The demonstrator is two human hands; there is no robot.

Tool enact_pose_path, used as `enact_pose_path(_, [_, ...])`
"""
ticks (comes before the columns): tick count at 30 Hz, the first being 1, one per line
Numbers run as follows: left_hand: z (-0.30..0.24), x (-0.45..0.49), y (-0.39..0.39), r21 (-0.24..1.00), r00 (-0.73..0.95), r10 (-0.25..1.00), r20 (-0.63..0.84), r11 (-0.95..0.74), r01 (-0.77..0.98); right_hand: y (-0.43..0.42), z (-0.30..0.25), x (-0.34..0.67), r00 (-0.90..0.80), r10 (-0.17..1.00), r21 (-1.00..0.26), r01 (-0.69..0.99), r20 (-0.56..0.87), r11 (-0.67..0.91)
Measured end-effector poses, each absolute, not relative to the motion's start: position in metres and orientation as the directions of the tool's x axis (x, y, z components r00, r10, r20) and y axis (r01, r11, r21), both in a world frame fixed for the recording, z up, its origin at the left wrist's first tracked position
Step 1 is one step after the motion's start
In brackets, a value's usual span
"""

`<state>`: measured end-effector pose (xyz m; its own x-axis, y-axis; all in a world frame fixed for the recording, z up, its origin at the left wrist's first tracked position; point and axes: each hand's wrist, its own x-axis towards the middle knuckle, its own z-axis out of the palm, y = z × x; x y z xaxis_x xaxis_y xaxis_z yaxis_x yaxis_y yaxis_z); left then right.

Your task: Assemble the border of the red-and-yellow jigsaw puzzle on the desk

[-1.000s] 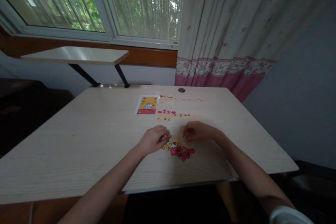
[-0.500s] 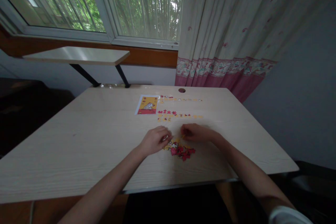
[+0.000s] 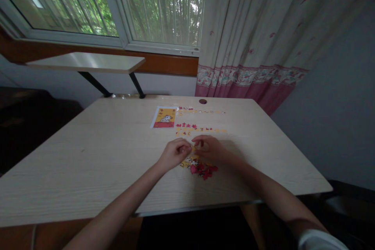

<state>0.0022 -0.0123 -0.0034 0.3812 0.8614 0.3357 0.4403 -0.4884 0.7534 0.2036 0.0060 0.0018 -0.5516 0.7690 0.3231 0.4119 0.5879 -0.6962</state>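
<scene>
Curled fingers are hiding most of the small yellow piece [image 3: 192, 148] where the left hand [image 3: 175, 153] and right hand [image 3: 208, 148] are meeting. I cannot tell which hand is gripping it. The right hand is sitting further left than half a second ago. The red-and-yellow puzzle cluster [image 3: 201, 168] is lying just nearer, on the table [image 3: 88, 156].

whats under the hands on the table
A loose pile of red and yellow puzzle pieces lies on the table, showing at the near edge of the left hand and right hand. How far it runs beneath them, and anything in their fingers, is covered.
</scene>
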Motion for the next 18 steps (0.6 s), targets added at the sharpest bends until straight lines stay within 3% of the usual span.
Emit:
enact_pose_path(5, [-0.004, 0.003, -0.009, 0.826, 0.304, 0.91, 0.281, -0.391, 0.407, 0.005, 0.001, 0.204, -0.569, 0.71, -0.451, 0.548, 0.415, 0.704])
enact_pose_path(11, [-0.003, 0.002, -0.009, 0.812, 0.299, 0.908, 0.292, -0.401, 0.424, 0.009, 0.0, 0.208, -0.562, 0.642, -0.307, 0.578, 0.522, 0.756])
enact_pose_path(14, [-0.003, -0.001, -0.009, 0.754, 0.329, 0.883, 0.334, -0.46, 0.469, 0.018, 0.008, 0.219, -0.454, 0.628, -0.285, 0.618, 0.632, 0.733])
enact_pose_path(18, [-0.005, -0.006, -0.011, 0.583, 0.474, 0.806, 0.355, -0.587, 0.562, 0.03, 0.02, 0.236, -0.245, 0.603, -0.307, 0.682, 0.759, 0.664])
